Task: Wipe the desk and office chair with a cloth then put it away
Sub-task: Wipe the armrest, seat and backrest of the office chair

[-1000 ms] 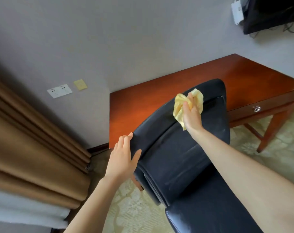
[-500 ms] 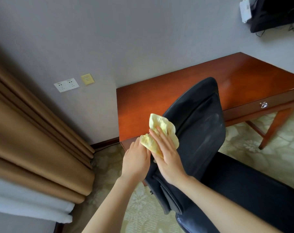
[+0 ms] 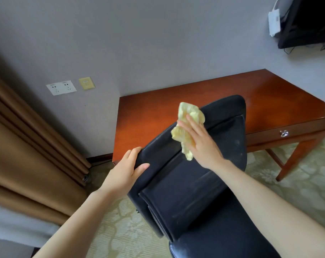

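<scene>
A black leather office chair [image 3: 191,187] stands in front of a reddish-brown wooden desk [image 3: 223,97], its backrest towards me. My right hand [image 3: 200,142] presses a crumpled yellow cloth [image 3: 187,125] flat against the upper part of the backrest, fingers stretched out over it. My left hand [image 3: 126,168] grips the left top corner of the backrest, thumb on the front and fingers curled behind the edge.
Brown curtains [image 3: 27,146] hang at the left beside a wall with white sockets [image 3: 61,87] and a yellow plate [image 3: 86,83]. The desk has a drawer with a metal knob [image 3: 284,133]. A black screen [image 3: 310,21] is mounted at the upper right. Patterned carpet covers the floor.
My right hand swept the cloth from the right of the backrest's top down to its left edge, then back up towards the middle. My left hand kept hold of the left corner.
</scene>
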The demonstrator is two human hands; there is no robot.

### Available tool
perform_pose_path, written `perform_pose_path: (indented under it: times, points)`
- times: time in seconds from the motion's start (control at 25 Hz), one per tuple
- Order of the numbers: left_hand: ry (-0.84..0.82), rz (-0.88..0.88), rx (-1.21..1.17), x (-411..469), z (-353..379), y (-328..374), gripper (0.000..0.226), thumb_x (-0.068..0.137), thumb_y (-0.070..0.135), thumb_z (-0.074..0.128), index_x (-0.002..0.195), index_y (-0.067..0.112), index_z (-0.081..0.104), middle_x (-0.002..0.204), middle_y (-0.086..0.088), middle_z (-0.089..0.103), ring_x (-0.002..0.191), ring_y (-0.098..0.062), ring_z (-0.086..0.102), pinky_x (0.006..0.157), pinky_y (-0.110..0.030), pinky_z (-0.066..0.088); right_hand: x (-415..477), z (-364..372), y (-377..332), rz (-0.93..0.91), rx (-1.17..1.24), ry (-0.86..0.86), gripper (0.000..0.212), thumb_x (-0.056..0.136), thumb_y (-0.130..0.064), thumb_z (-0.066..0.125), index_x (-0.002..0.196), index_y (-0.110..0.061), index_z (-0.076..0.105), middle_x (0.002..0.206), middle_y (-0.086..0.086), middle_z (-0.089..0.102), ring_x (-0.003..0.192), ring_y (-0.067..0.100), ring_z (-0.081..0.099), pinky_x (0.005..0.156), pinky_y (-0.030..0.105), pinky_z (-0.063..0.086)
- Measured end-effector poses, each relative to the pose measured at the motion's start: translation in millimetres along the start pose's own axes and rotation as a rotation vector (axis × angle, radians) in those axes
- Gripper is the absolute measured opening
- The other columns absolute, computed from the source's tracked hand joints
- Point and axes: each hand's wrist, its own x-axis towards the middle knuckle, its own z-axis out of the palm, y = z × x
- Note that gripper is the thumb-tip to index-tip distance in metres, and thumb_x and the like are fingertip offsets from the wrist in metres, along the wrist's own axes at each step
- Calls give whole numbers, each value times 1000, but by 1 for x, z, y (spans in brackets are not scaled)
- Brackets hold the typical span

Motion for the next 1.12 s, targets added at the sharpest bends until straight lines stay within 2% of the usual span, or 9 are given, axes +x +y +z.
perform_pose_path:
  times: [0.12, 0.2, 0.32, 0.48, 0.64, 0.72, 0.84, 0.96, 1.12]
  points:
    - [23, 5, 5, 12, 2, 1, 71, 78, 72, 27, 137, 32, 30, 120, 26, 35, 114, -6, 44, 87, -27, 36, 18, -18, 43, 136, 119, 158, 54, 100, -39, 38, 139, -63, 9, 152, -34, -5, 146, 15, 9, 104, 35, 33]
    - [32, 8, 9, 21, 3, 2, 74, 78, 73, 26, 138, 31, 31, 119, 26, 35, 112, -5, 44, 89, -27, 35, 28, -30, 73, 342, 196, 274, 54, 101, -41, 35, 141, -60, 5, 157, -22, 5, 143, 19, 19, 101, 38, 37]
    - [34, 14, 9, 32, 5, 7, 71, 79, 70, 28, 137, 30, 34, 120, 26, 36, 109, -3, 43, 88, -27, 35, 44, -49, 110, 736, 373, 422, 61, 101, -38, 33, 152, -32, 0, 153, 4, 29, 132, 28, 40, 96, 35, 37]
    - [23, 40, 4, 40, 5, 10, 69, 81, 66, 29, 137, 26, 36, 118, 23, 39, 106, -3, 45, 86, -25, 36, 63, -54, 113, 966, 543, 510, 57, 102, -42, 28, 152, -31, 4, 158, 1, 18, 139, 28, 30, 111, 42, 31]
    - [11, 61, 100, 43, 3, 14, 65, 87, 61, 29, 140, 22, 33, 124, 15, 40, 107, -12, 50, 83, -28, 40, 60, -25, 51, 759, 506, 480, 50, 100, -35, 34, 147, -42, 21, 160, -8, 7, 146, 21, 11, 117, 44, 18]
    - [45, 129, 184, 41, 0, 14, 62, 92, 54, 32, 141, 17, 34, 137, 5, 39, 119, -20, 47, 96, -33, 40, 46, 2, 9, 569, 426, 412, 51, 99, -25, 38, 145, -41, 29, 160, -10, 4, 147, 22, 1, 118, 48, 12]
    - [26, 212, 244, 42, -7, 16, 66, 92, 55, 41, 145, 18, 27, 152, -1, 25, 139, -22, 26, 113, -42, 23, 25, 32, -39, 334, 291, 317, 52, 98, -21, 42, 146, -39, 30, 160, -8, 6, 146, 27, -7, 118, 47, 2]
    - [-123, 197, 306, 45, -14, 15, 98, 76, 63, 62, 150, 23, 11, 159, 1, 6, 146, -21, 2, 117, -51, 8, -3, 57, -69, 162, 232, 191, 54, 99, -26, 40, 147, -41, 20, 159, -12, -1, 146, 22, -9, 118, 44, 0]
    - [-274, 214, 501, 48, -23, 13, 129, 59, 65, 76, 149, 24, -6, 158, 3, -10, 146, -21, -12, 117, -53, 6, -51, 79, -71, -59, 142, -2, 77, 91, -14, 50, 147, -45, 7, 157, -19, -9, 145, 13, -11, 117, 35, -4]
